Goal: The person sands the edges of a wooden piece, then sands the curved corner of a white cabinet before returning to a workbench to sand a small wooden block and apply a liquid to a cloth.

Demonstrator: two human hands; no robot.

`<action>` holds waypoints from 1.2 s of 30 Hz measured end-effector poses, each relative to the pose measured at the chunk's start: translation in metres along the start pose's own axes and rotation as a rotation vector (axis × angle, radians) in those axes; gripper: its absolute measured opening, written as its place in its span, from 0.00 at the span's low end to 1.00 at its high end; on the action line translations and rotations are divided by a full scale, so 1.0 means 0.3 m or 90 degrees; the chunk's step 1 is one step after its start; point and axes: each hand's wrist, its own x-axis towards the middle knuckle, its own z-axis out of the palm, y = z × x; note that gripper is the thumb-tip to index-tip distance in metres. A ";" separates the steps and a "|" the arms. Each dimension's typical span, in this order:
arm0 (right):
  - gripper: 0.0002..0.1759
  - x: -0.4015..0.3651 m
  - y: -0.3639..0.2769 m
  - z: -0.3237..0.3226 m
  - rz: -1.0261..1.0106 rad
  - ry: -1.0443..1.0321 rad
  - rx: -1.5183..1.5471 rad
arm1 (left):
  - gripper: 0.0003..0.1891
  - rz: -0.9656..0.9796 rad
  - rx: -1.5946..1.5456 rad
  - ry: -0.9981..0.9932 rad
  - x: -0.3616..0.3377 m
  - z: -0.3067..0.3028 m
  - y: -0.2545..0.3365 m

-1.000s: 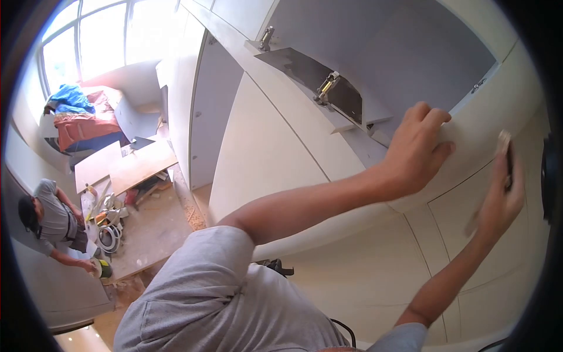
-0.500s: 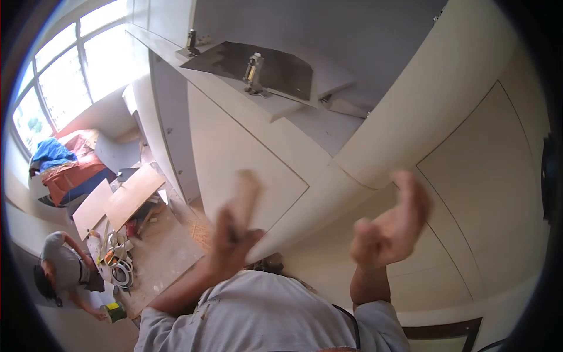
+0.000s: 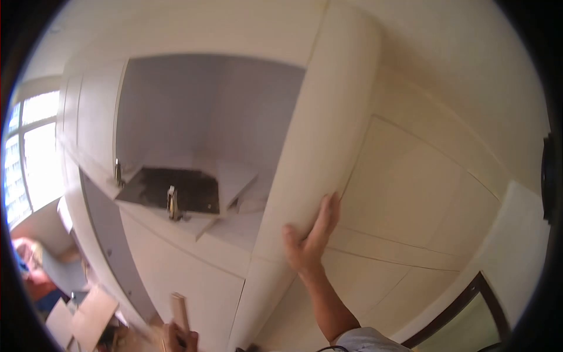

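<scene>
My right hand (image 3: pixel 314 237) lies against the rounded white cabinet edge (image 3: pixel 319 117), thumb and fingers apart, holding nothing. At the bottom of the view, my left hand (image 3: pixel 180 338) is closed around a small, flat, light wooden piece (image 3: pixel 179 310) that points upward in front of a white cabinet door (image 3: pixel 187 258). Most of that hand is cut off by the frame's edge. Above it is a grey-lined open cabinet compartment (image 3: pixel 205 105). A dark sheet (image 3: pixel 185 185) lies on its floor, with a metal hinge (image 3: pixel 172 202) standing at the front.
Loose white boards (image 3: pixel 237 190) lie inside the compartment. Another hinge (image 3: pixel 118 173) is on its left side. To the right are flat white panels (image 3: pixel 410 182) and a dark-framed opening (image 3: pixel 469 308). Wooden boards (image 3: pixel 94 314) and a bright window (image 3: pixel 44 155) are at left.
The view has swung up and to the right. My right hand has gone from raised in the air to resting on the rounded edge. My left hand still holds the wooden piece, lower in view.
</scene>
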 end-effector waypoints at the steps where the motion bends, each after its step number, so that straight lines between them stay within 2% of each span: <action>1: 0.55 0.008 -0.018 -0.003 -0.017 0.026 -0.007 | 0.18 0.086 -0.015 -0.051 0.041 0.018 0.058; 4: 0.52 0.013 -0.036 -0.017 0.023 -0.003 0.040 | 0.32 0.261 -0.043 -0.132 0.112 0.051 0.258; 7: 0.48 0.066 -0.046 -0.065 -0.003 -0.020 0.014 | 0.28 0.339 -0.132 -0.134 0.174 0.112 0.413; 9: 0.40 0.149 -0.043 -0.116 -0.123 -0.021 -0.144 | 0.29 0.352 -0.110 -0.161 0.195 0.105 0.482; 10: 0.40 0.217 -0.055 -0.144 -0.127 -0.019 -0.146 | 0.30 0.358 -0.085 -0.190 0.199 0.108 0.505; 12: 0.31 0.396 -0.108 -0.189 -0.247 -0.061 -0.338 | 0.29 0.373 -0.119 -0.176 0.204 0.134 0.529; 16: 0.23 0.775 -0.144 -0.179 -0.318 -0.036 -0.383 | 0.29 0.391 -0.158 -0.186 0.191 0.166 0.559; 18: 0.22 0.941 -0.140 -0.163 -0.427 0.018 -0.460 | 0.28 0.377 -0.161 -0.192 0.191 0.172 0.561; 23: 0.23 1.163 -0.148 -0.116 -0.416 0.017 -0.512 | 0.30 0.402 -0.159 -0.186 0.190 0.182 0.545; 27: 0.26 1.227 -0.156 -0.131 -0.371 -0.022 -0.503 | 0.30 0.398 -0.154 -0.172 0.191 0.186 0.522; 29: 0.31 1.255 -0.167 -0.160 -0.291 -0.088 -0.475 | 0.30 0.365 -0.186 -0.181 0.193 0.184 0.512; 33: 0.35 1.270 -0.181 -0.160 -0.275 -0.113 -0.535 | 0.30 0.362 -0.176 -0.179 0.201 0.181 0.508; 36: 0.35 1.229 -0.196 -0.173 -0.304 -0.102 -0.549 | 0.30 0.299 -0.137 -0.217 0.197 0.169 0.513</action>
